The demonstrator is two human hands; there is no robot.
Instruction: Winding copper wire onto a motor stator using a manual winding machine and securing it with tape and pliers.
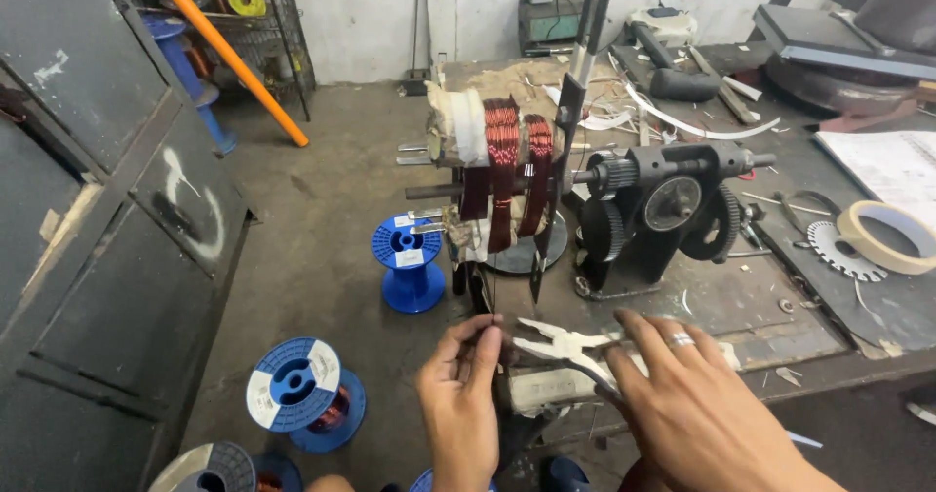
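**Wire and pliers at the foot of the winding machine**

The winding machine [673, 204] stood near the edge of the workbench [780, 307], its shaft carrying coils of copper wire [504, 165] wound on a former. Just below the machine, at the bench edge, the left hand [458, 399] had thumb and fingertips pinched together on what looked like a thin wire end, too fine to make out clearly. The right hand [687, 394], wearing a ring, lay with fingers spread over the handles of the pale pliers [561, 344], whose jaws pointed toward the left hand; whether it truly gripped them could not be told.

On the floor left of the machine stood a blue spool [408, 258], and another blue spool [304, 390] lay nearer the person. A roll of tape [887, 238] rested right of the machine.

The risk seemed plain: the fine wire could slip from the pinch or kink if pulled sideways, and the plier jaws, so close to the fingertips, could nip skin or scrape the enamel coating.
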